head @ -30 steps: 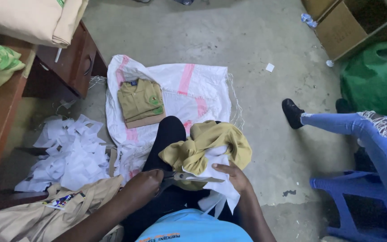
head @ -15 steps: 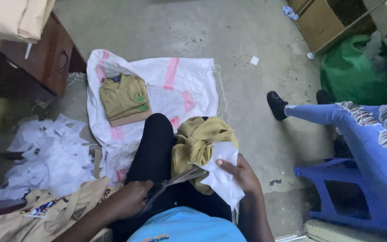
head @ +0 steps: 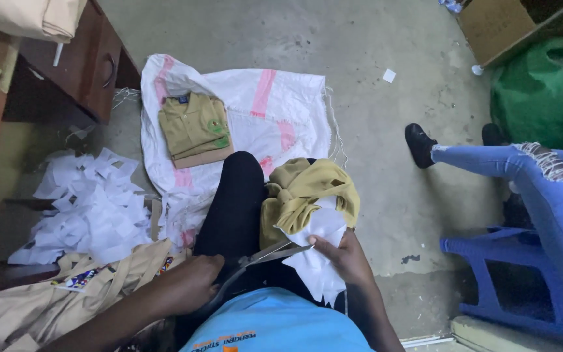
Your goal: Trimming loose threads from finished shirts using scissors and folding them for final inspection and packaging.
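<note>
We hold the scissors (head: 255, 264) with the left hand (head: 187, 287), fingers closed around the handles, blades open at the white sheet (head: 317, 261). The right hand (head: 343, 257) pinches this sheet over our lap. We judge it light, thin and limp, best held near the cut. The scissor handles are hidden, and an olive cloth (head: 307, 192) covers the sheet's top.

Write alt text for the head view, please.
Left hand works scissors into white fabric held by the right hand, an olive garment on the lap. Folded shirts lie on a white sack.
</note>
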